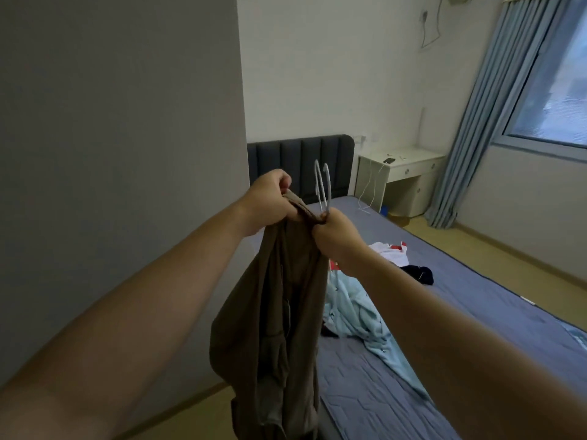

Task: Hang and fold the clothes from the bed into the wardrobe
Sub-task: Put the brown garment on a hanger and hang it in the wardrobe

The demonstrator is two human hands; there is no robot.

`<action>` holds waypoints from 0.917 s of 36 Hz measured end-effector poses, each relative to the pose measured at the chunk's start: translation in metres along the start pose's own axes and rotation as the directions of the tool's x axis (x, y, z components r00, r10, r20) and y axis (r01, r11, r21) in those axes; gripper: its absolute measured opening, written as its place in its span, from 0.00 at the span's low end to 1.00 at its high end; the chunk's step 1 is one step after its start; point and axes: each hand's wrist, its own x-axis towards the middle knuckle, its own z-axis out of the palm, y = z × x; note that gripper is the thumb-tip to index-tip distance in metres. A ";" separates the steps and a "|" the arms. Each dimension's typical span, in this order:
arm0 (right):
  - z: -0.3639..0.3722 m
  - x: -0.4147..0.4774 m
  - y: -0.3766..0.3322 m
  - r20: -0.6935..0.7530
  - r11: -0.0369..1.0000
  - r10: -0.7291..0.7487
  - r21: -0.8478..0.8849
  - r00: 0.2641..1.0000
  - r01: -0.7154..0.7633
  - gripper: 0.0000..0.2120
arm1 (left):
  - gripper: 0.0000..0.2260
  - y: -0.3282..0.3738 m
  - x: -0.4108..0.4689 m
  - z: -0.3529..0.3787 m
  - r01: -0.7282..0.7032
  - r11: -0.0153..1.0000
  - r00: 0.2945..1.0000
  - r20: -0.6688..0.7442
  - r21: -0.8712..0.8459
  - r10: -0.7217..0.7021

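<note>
A brown garment (273,328) hangs in the air in front of me, above the bed's near left edge. My left hand (270,203) grips its top edge. My right hand (336,239) pinches the same top edge and also holds white hangers (322,185), whose two hooks stick up above my fist. On the blue bed (476,300) lie a light blue shirt (359,315), a white and red garment (392,252) and a dark navy piece (419,273). No wardrobe is in sight.
A grey wall panel (120,154) fills the left side, close to my left arm. A dark padded headboard (301,163) stands behind the hangers. A white bedside desk (403,176) and blue curtains (489,122) with a window are at the right.
</note>
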 end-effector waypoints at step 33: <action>-0.035 0.011 0.007 0.007 0.964 0.260 -0.066 0.965 -0.259 0.14 | 0.15 -0.068 -0.001 -0.024 0.270 0.886 0.914 -0.188 -0.378 -0.359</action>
